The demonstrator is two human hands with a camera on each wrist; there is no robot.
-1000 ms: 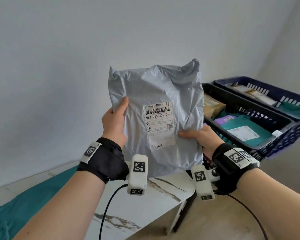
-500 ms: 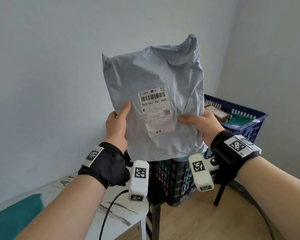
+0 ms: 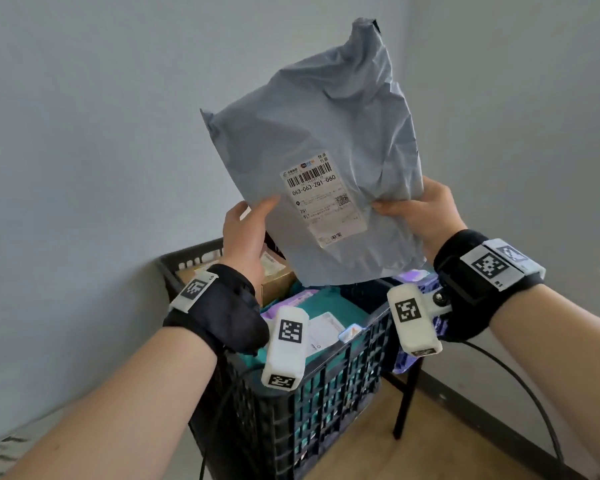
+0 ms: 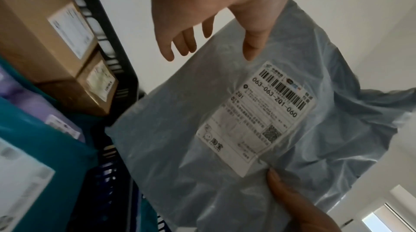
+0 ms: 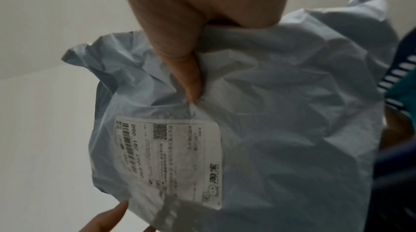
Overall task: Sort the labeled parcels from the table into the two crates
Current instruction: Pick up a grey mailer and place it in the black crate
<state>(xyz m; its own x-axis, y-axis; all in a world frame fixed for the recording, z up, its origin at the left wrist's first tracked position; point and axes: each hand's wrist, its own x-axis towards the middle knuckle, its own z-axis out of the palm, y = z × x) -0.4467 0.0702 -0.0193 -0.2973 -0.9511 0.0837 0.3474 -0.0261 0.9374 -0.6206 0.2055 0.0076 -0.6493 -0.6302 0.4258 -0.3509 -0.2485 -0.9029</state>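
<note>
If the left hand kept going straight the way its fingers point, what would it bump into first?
Probably nothing new: the left hand already touches the grey parcel, thumb on its front. Its fingers point up along the parcel's edge toward the bare wall, though depth is hard to judge.

- The grey parcel [image 3: 326,168] hides the rear of the black crate [image 3: 312,403] and nearly all of the blue crate [image 3: 409,355] behind it.
- Left hand [image 3: 245,237]: its fingers go behind the parcel's edge in the head view (only the thumb shows in front).
- Right hand [image 5: 191,22]: cut off by the top edge of the right wrist view.
- The small print on the shipping label [image 5: 171,161] is blurred there.
</note>
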